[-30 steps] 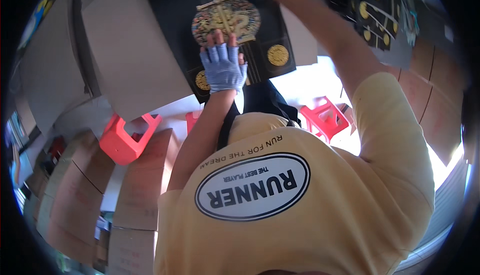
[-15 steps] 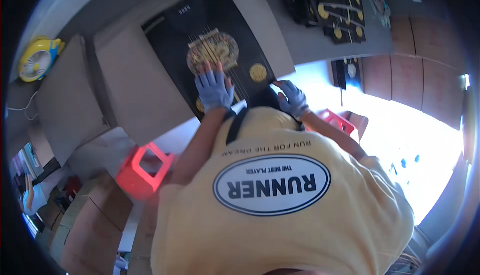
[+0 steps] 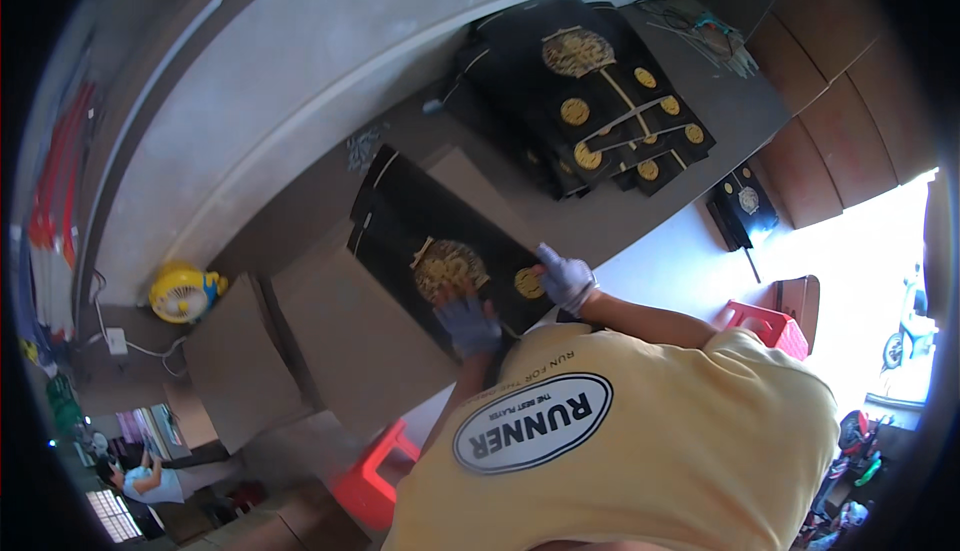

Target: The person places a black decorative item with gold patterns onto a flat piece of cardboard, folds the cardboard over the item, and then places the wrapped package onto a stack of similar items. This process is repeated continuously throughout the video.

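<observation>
A flat black printed piece (image 3: 395, 221) with a large ornate gold emblem and smaller gold rounds lies on the table in front of me. My left hand (image 3: 468, 323), in a grey-blue fingerless glove, rests flat on it, fingers spread over the emblem's lower edge. At the piece's right edge, beside a small gold round, is my right hand (image 3: 568, 281), gloved alike. One of its fingers is stretched out and it appears to hold nothing; the other fingers are partly hidden. Brown board (image 3: 350, 321) lies to the left and shows past the piece's right side.
A pile of similar black pieces (image 3: 510, 101) lies farther right on the grey table (image 3: 580, 226). A yellow fan (image 3: 182, 293) stands at the left. Red stools (image 3: 375, 476) (image 3: 768, 326) sit below the table; cartons (image 3: 845, 141) stack at right. Another person (image 3: 155, 483) is at lower left.
The view has swung and pulled back, showing more wall and the whole pile. My left hand stays flat on the black piece; my right hand is still at its right edge.
</observation>
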Available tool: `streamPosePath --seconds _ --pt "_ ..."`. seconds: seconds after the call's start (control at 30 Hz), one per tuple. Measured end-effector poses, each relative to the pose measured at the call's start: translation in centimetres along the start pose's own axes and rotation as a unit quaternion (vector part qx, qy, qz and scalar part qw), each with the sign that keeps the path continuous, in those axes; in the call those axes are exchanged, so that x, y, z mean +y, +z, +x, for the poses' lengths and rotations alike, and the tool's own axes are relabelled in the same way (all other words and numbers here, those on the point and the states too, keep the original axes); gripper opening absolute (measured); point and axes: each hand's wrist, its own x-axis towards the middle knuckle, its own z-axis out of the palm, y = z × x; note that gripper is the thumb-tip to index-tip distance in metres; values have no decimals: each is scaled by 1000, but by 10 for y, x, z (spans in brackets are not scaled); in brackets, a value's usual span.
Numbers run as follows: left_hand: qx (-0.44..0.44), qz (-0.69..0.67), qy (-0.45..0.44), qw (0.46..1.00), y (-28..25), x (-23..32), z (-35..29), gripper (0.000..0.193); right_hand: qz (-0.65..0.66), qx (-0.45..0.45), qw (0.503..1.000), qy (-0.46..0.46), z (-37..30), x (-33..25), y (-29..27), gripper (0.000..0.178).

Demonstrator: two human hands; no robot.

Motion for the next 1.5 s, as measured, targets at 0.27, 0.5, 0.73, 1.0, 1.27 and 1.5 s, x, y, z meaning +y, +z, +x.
streamPosePath --seconds 0.27,0.5,0.73,1.0,1.27,1.5 --pt "13 -66 172 983 5 190 252 62 95 114 970 190 119 168 -171 43" --pt "-107 37 108 988 85 298 355 66 -155 79 957 233 150 219 -199 73" --pt "-133 33 47 989 80 307 383 66 -125 57 979 149 73 206 -169 73" --pt "49 -79 74 993 19 237 343 62 -216 13 971 100 89 199 -150 77" --pt "25 -57 -256 965 -4 -20 102 53 -84 -69 993 -56 75 125 -73 60" --pt "234 -158 -657 699 -31 -171 -193 79 27 -105 969 221 11 47 48 45"
